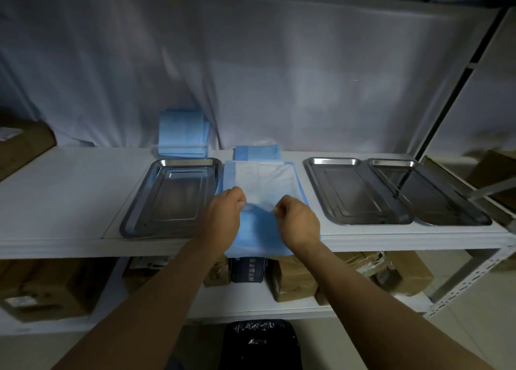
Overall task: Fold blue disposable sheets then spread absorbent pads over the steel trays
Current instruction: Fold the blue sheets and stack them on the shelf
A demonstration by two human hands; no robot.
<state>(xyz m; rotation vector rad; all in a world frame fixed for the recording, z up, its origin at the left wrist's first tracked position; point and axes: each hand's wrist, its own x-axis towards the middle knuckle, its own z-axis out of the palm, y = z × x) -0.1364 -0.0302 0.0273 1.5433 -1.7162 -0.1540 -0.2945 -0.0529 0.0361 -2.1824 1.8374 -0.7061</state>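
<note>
We see both hands pinching the same thing: a thin blue disposable sheet with a white padded face (261, 185), lying on the middle of a white shelf (69, 191). The left hand (224, 216) has its fingers curled tightly, gripping the sheet's raised edge near its centre. The right hand (297, 219) mirrors it just beside, fingers curled in a narrow pinch on the same lifted fold. Between the two hands the sheet bunches upward, its blue underside showing; its near end hangs over the shelf's front edge.

Both bare forearms reach forward and upward from the bottom of the view, converging toward the sheet, knuckles facing us.

We count three shallow rectangular steel trays. One steel tray (170, 193) sits just left of the sheet. A second steel tray (354, 191) sits to the right, and a third steel tray (427, 191) lies against it, their rims overlapping.

Behind the left tray stands a stack of folded blue sheets (183, 132), leaning against a pale draped cloth backdrop (279, 62). A smaller folded blue pad (257, 153) lies just behind the sheet being held.

On the lower shelf we see several brown cardboard boxes (293, 280), and a black bag (259, 344) rests on the floor.
</note>
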